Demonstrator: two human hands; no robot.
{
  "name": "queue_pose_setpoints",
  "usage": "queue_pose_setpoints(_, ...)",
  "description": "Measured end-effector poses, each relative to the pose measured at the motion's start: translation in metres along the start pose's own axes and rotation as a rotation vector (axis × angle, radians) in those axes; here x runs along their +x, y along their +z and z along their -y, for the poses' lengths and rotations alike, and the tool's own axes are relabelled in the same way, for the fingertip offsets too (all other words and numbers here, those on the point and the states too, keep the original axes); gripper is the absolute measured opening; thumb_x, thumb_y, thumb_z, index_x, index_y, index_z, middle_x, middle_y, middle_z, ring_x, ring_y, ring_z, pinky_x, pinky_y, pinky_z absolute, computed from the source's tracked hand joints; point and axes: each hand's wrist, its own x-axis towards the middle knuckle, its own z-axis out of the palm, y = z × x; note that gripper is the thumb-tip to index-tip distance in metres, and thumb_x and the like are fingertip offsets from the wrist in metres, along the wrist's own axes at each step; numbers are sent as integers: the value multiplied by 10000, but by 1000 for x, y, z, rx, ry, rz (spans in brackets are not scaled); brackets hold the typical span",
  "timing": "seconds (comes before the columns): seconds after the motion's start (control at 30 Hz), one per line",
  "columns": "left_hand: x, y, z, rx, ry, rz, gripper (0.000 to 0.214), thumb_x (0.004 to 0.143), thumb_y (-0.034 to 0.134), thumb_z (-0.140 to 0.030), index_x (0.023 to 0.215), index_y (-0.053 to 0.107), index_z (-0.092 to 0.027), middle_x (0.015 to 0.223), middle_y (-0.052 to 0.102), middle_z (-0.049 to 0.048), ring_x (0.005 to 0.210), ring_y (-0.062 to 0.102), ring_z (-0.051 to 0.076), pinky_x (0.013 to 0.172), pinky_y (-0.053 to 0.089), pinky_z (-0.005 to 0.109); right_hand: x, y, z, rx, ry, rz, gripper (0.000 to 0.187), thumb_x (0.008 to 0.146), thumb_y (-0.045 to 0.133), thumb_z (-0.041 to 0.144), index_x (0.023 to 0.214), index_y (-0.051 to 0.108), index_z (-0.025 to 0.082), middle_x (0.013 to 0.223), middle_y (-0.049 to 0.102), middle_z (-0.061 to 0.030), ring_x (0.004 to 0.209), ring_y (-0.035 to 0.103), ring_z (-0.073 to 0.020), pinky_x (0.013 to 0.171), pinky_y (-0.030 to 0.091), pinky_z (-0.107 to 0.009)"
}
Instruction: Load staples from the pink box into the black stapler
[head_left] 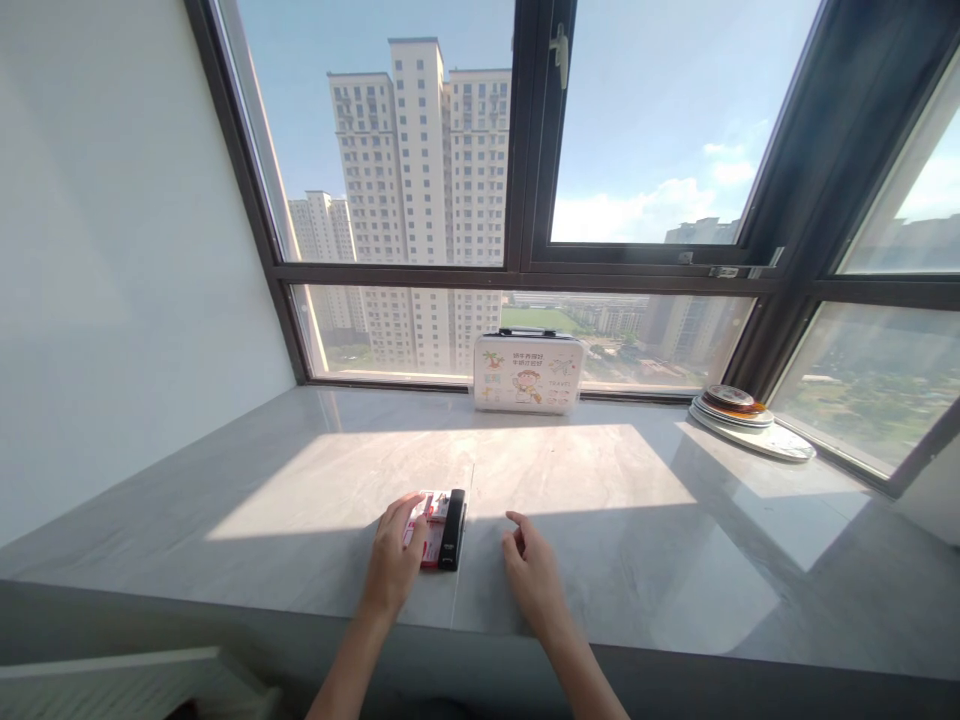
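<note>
- We see two bare hands low in the frame, over a pale, marbled windowsill [262,560] that runs across the lower half.
- At the lower centre, slightly left of the middle, a red-and-white printed pack [435,543] lies flat on the sill. A black bar [452,532] runs along its right side; we cannot tell whether it is a separate piece.
- Our left hand [391,555] reaches over the left part of the pack, palm down, fingers towards its far edge and thumb across the near part. We cannot tell whether it is grasping the pack or merely resting on it.
- Our right hand [534,572] is released, fingers loosely curled with the index finger forward, low over the sill to the right of the black bar and apart from it.
- Beyond the hands, near the centre of the frame, we see a white carrying case [529,375] with cartoon prints and a dark handle, upright against the window.
- At the right, a stack of plates [739,410] sits in the window corner.
- Sunlight crosses the middle of the sill; through the dark window frame [517,200] we see a high-rise building [421,170] at the upper left.
</note>
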Motion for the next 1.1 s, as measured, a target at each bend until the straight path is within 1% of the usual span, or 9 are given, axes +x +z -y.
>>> queue_pose_setpoints(0.07,-11,-5,-16,15,-15,-81,333,1008,394,-338,1249,603,-240,1329,610,63,1297,525,255,1149,417,475,1,-24,-10,-92,2,-35,482,990,356,434,1348,578,199,874,659,-54,793,625,-230,725,461,-330)
queue_pose_setpoints(0.13,-25,-4,-42,37,22,-101,337,1011,385,-327,1260,597,-247,1356,594,69,1327,494,269,1164,394,491,4,-46,-21,-206,-12,-79,471,972,371,412,1321,605,199,1009,688,-88,915,639,-247,812,474,-342)
queue_pose_setpoints(0.2,-39,5,-73,46,111,31,354,1005,382,-295,1281,601,-268,1370,589,65,1341,485,275,1163,391,496,5,-63,-31,-332,-38,-95,478,950,385,384,1319,622,194,1160,682,-113,1082,613,-262,943,454,-351)
queue_pose_setpoints(0.3,-52,34,-112,35,245,393,468,982,390,-268,1430,517,-309,1403,583,57,1319,517,269,1124,440,472,4,-76,-39,-541,-83,-32,544,933,396,356,1425,560,190,1415,579,-107,1363,451,-269,1128,334,-359)
queue_pose_setpoints(0.37,-52,58,-123,63,277,471,520,975,387,-268,1490,450,-305,1462,544,49,1348,496,259,1145,418,466,0,-77,-40,-670,-89,34,587,946,386,359,1505,476,202,1554,453,-66,1490,284,-264,1197,229,-376)
queue_pose_setpoints(0.47,-45,92,-116,193,229,469,522,980,379,-296,1497,446,-268,1554,456,63,1444,390,286,1193,333,508,-7,-73,-38,-791,-56,90,600,984,334,389,1563,379,240,1640,306,-9,1545,138,-269,1228,128,-426)
queue_pose_setpoints(0.6,-39,116,-95,308,186,430,521,994,370,-352,1504,440,-273,1608,376,58,1511,265,306,1234,197,571,-11,-66,-35,-848,-48,78,596,1012,286,433,1581,332,264,1660,239,-9,1549,118,-288,1224,94,-484)
queue_pose_setpoints(0.77,-42,116,-90,291,202,388,524,1002,363,-392,1523,398,-339,1613,370,24,1515,260,288,1238,174,572,-10,-63,-35,-866,-49,71,596,1016,287,453,1583,322,275,1664,222,-22,1548,125,-294,1219,96,-502)
queue_pose_setpoints(1.1,-42,114,-92,281,187,400,518,1007,358,-398,1516,412,-322,1621,354,21,1518,251,286,1246,162,555,-11,-62,-36,-876,-63,64,592,1018,284,445,1582,324,271,1661,231,-32,1545,136,-299,1215,100,-513)
